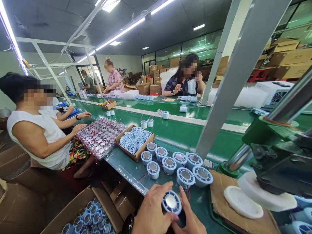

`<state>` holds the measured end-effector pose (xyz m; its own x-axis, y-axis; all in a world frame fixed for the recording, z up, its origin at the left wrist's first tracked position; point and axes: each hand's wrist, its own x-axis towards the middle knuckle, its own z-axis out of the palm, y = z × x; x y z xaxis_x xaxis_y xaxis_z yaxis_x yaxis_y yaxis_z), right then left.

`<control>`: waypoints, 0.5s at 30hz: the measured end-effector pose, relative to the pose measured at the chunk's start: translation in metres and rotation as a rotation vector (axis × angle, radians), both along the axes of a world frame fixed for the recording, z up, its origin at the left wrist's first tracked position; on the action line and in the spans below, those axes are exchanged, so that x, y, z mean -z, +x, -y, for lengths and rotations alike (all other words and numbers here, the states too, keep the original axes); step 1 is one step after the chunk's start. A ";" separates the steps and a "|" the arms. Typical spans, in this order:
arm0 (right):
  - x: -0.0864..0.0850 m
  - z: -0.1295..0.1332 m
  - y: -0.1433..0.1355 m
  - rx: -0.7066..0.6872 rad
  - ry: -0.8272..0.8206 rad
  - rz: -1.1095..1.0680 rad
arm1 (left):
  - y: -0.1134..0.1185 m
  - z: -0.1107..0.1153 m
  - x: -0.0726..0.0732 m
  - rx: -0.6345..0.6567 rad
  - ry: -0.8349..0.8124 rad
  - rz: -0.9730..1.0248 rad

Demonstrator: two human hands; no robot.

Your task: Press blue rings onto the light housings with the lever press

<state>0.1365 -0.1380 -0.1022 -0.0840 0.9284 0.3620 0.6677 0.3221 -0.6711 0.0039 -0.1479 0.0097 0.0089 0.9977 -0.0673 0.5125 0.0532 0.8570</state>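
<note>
Low in the middle of the head view, a round light-blue part (171, 202) with a silver disc in its centre sits between my two hands. My left hand (152, 208) curls round its left side, thumb at its lower edge. My right hand (188, 216) holds its right side with the fingers. Just beyond stand several similar blue round parts (185, 177) with grey centres and red wires. A cardboard box of blue rings (151, 138) lies behind them to the left.
At the right, a press (268, 195) with a white pad stands over a white disc (243, 201) on cardboard. A grey post (219, 97) rises beyond the parts. Bottom left, an open carton (107, 201) holds blue parts. People sit at the left and across the green line (175, 133).
</note>
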 end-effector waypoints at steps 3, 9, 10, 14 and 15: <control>0.009 -0.002 0.001 -0.074 0.100 0.010 | 0.003 0.001 0.003 -0.012 0.016 0.011; 0.016 -0.012 0.015 -0.244 0.300 0.157 | 0.010 0.009 0.030 -0.064 0.130 0.038; 0.017 -0.015 0.018 -0.280 0.324 0.180 | 0.011 0.010 0.038 -0.069 0.157 0.035; 0.009 -0.021 0.023 -0.357 0.262 0.194 | 0.013 0.008 0.067 -0.047 0.248 0.023; 0.001 -0.019 0.026 -0.385 0.211 0.181 | 0.013 0.007 0.070 -0.036 0.261 0.029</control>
<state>0.1626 -0.1187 -0.1037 -0.4870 0.7248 0.4872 0.5731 0.6862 -0.4480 0.0172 -0.1552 -0.0604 -0.0293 0.9809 0.1923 0.4890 -0.1537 0.8586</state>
